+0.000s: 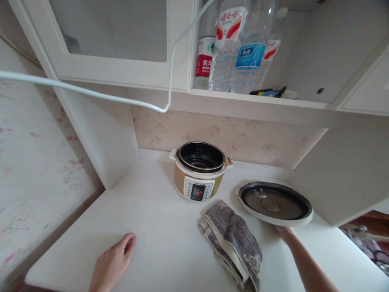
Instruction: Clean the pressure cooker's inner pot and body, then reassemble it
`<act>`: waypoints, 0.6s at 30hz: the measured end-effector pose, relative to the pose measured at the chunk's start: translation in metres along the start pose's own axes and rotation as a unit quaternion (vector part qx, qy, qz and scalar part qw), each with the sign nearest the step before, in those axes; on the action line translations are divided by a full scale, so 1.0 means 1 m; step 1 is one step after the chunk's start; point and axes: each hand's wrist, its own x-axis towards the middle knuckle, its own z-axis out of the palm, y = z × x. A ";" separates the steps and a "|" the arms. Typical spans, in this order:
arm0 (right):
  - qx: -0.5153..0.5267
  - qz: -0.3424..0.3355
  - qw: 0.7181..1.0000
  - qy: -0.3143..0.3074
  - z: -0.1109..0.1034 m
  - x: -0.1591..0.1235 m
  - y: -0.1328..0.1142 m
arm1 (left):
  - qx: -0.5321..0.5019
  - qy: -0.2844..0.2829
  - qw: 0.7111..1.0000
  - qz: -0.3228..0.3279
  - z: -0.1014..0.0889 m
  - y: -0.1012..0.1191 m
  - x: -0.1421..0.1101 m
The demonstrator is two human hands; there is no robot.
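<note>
A gold and white pressure cooker [199, 170] stands open at the back of the white counter [158, 231], its dark inner pot showing. My right hand [285, 232] grips the near rim of the cooker's lid [275, 202], which is turned inner side up to the right of the cooker. Most of that hand is hidden under the lid. My left hand [114, 261] rests flat on the counter near the front edge, fingers loosely curled, holding nothing. A folded grey patterned towel [234, 241] lies between my hands.
An upper shelf holds several water bottles [240, 52] and a small dark tool [269, 92]. A white cable [91, 91] hangs across the cabinet front. Cabinet walls close in the counter on the left and right.
</note>
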 end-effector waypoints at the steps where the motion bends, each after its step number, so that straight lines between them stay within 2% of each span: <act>1: 0.012 0.011 1.000 -0.001 0.002 0.001 0.000 | 0.000 -0.002 1.000 0.000 0.000 0.000 0.000; 4: 0.075 0.041 0.996 -0.006 0.001 0.006 -0.001 | 0.005 -0.006 1.000 0.000 0.000 -0.001 0.000; 9: 0.192 0.068 0.979 0.005 -0.013 0.014 -0.016 | 0.016 0.000 1.000 0.003 0.002 -0.002 0.001; 14: 0.239 -0.018 0.966 -0.098 -0.014 0.005 -0.046 | 0.035 0.003 0.999 0.009 0.004 -0.003 0.001; 16: 0.222 -0.026 0.968 -0.114 -0.012 0.000 -0.059 | 0.038 -0.001 0.999 0.010 0.004 -0.003 0.001; 18: 0.124 -0.037 0.987 -0.094 -0.011 -0.003 -0.073 | 0.042 -0.004 0.999 0.011 0.004 -0.003 0.000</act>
